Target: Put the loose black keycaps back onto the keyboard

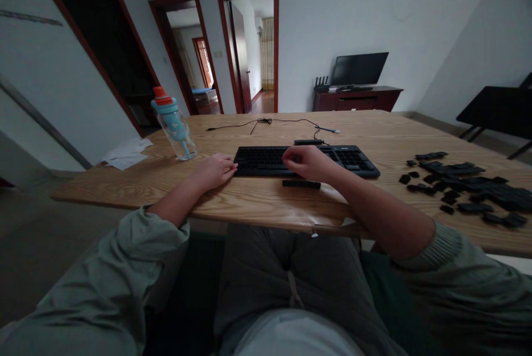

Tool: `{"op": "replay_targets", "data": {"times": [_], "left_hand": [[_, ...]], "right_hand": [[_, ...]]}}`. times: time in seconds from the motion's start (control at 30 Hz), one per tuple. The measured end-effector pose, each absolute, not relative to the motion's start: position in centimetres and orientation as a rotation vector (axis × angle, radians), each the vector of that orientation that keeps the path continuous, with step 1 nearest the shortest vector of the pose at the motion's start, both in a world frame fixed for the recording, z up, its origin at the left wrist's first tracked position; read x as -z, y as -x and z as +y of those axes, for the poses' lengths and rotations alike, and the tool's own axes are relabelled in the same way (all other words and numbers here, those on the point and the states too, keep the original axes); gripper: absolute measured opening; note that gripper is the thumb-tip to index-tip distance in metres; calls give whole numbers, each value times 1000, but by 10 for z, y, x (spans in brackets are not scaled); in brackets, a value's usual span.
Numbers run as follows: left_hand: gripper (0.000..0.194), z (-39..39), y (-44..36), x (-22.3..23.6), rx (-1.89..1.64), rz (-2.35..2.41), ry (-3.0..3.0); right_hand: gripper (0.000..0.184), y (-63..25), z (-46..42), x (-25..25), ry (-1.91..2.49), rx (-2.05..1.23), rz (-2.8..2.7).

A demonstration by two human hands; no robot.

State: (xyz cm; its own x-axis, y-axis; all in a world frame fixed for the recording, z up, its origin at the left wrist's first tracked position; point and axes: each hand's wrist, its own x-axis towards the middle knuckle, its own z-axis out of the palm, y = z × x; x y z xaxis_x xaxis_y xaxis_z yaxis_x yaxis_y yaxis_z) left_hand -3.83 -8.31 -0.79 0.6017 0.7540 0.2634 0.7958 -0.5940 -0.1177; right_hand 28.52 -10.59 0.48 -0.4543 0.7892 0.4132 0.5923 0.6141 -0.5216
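A black keyboard (261, 156) lies on the wooden table in front of me; some of its key area is hidden under my right hand. My left hand (218, 170) rests on the table at the keyboard's left end, its fingertips against the edge. Over the middle of the keyboard is my right hand (307, 161), fingers curled in and thumb side toward the keys; whatever is between the fingertips is too small to make out. A long black key-like bar (301, 184) lies just in front of the keyboard. Behind it sits another dark bar-shaped piece (308, 142).
Many loose black keycaps (469, 179) are spread over the right of the table (233, 201). A clear bottle with a red and blue lid (174, 126) stands at the left, beside white tissues (127, 152). A thin cable (264, 120) runs behind the keyboard.
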Motion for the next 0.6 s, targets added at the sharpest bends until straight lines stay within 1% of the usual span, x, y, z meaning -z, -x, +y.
{"op": "replay_targets", "data": {"times": [0.17,0.27,0.33,0.4,0.47,0.5,0.6], "left_hand": [[40,-88,42,17,443,-1326,2596],[35,-92,45,18,642,-1363,2578],[35,-94,46,18,758,-1371,2548],[36,-96,46,17,760,-1354,2566],[38,-97,45,17,674,-1346,2615],[38,-97,44,17,625,-1351,2635],[40,-96,43,17,564,-1387,2644]], "right_hand": [[23,-286,-108,-3,1065,-422,-2146],[21,-288,-109,-8,1015,-404,-2118],[22,-291,-122,-15,992,-417,-2060],[24,-293,-151,-21,973,-463,-2004],[24,-295,-193,-21,938,-550,-2022],[24,-297,-216,-18,916,-644,-2075],[23,-304,-273,17,875,-1002,-2307]]}}
